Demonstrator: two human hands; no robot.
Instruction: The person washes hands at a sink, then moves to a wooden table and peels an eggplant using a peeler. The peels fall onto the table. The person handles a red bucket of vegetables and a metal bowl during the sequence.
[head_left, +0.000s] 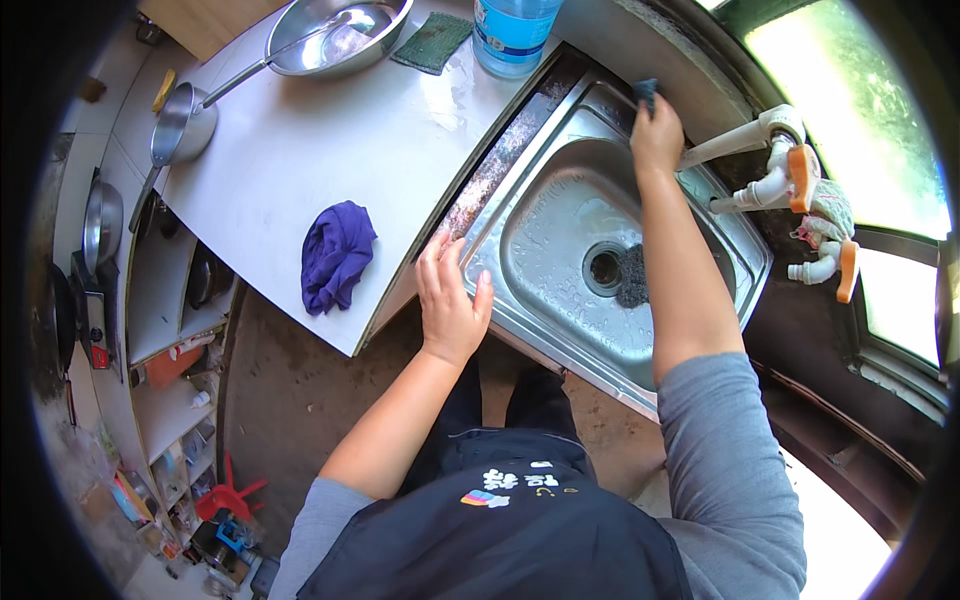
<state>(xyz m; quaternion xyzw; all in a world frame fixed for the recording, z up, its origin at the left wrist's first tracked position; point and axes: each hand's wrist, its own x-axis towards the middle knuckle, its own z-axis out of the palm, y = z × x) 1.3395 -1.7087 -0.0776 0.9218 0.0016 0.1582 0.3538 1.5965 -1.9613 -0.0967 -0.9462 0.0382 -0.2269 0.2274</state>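
My right hand (658, 139) grips a dark grey-green cloth or scouring pad (646, 93) at the far rim of the stainless steel sink (551, 202). At the sink's near left corner, my left hand (454, 300) rests with its fingers apart and holds nothing. A dark wire-like scourer (634, 277) lies in the basin beside the drain (604, 268). Water drops dot the basin. To the left, a crumpled purple cloth (337, 257) lies on the white countertop (255, 210).
White pipes with orange-handled taps (802, 178) reach over the sink's right side. A large metal bowl (337, 37), a green scouring pad (433, 43), a blue-labelled plastic bottle (514, 34) and a metal saucepan (187, 124) stand or lie along the far and left parts of the countertop.
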